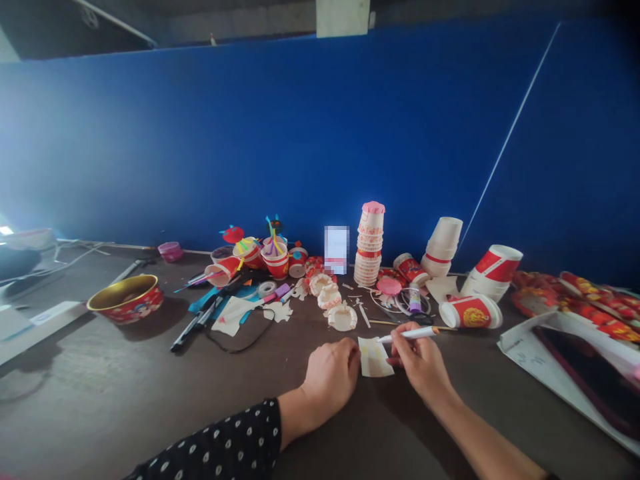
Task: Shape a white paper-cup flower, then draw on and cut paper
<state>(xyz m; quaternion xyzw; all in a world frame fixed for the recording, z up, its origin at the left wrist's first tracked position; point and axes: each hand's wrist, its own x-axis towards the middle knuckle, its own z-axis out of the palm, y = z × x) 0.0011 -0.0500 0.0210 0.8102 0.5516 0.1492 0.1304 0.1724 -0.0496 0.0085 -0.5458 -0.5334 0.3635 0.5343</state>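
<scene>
A small off-white piece of paper (375, 358) with faint yellow marks lies on the dark table between my hands. My left hand (333, 375) rests at its left edge, fingers curled closed. The fingertips are hidden, so whether they pinch anything does not show. From the right, my right hand (421, 360) grips a white marker (411, 335) with an orange end. The marker slants, its tip pointing left over the paper's upper right corner. Just beyond the paper sits a cut paper cup piece (343, 318) with a ragged edge.
A tall stack of paper cups (370, 247) stands behind, near a blue partition (320, 133). Red and white cups (471, 312) lie at right, beside a box lid holding a phone (590, 373). Pens (187, 333), tape (267, 289) and a gold-lined bowl (127, 303) are at left.
</scene>
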